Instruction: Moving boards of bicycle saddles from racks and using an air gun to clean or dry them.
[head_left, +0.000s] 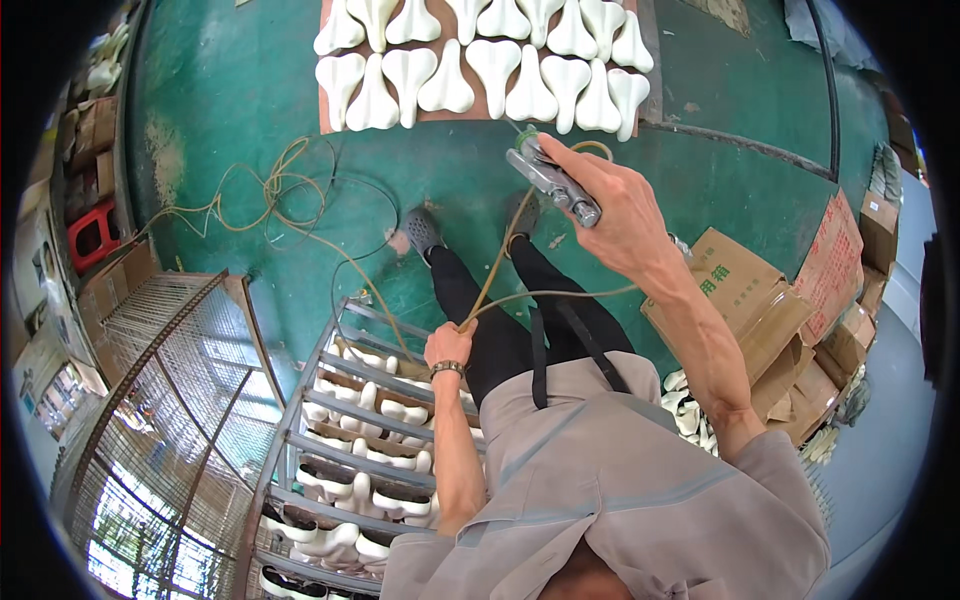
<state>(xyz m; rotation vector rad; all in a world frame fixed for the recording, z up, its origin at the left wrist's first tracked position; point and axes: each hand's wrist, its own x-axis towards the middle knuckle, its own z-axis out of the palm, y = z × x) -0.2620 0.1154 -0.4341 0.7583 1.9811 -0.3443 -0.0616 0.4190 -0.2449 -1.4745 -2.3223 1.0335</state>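
My right hand (620, 215) is closed round a metal spray gun (548, 182), held out over the floor just short of a board of white saddle-shaped pieces. Lower down, near my thigh, my left hand (449, 346) grips a yellowish hose (492, 268). One stretch of that hose rises toward the gun, and another passes behind my right forearm. The white saddle-shaped pieces (492, 75) lie in rows on a brown board (430, 128), some with the narrow end up and some reversed.
Loops of hose (283, 190) and a thin dark line lie across the green floor (240, 80). A metal rack (350, 408) with more white pieces stands at my left, beside a wire mesh cage (170, 400). Cardboard boxes (735, 290) are at my right. A red stool (93, 235) is far left.
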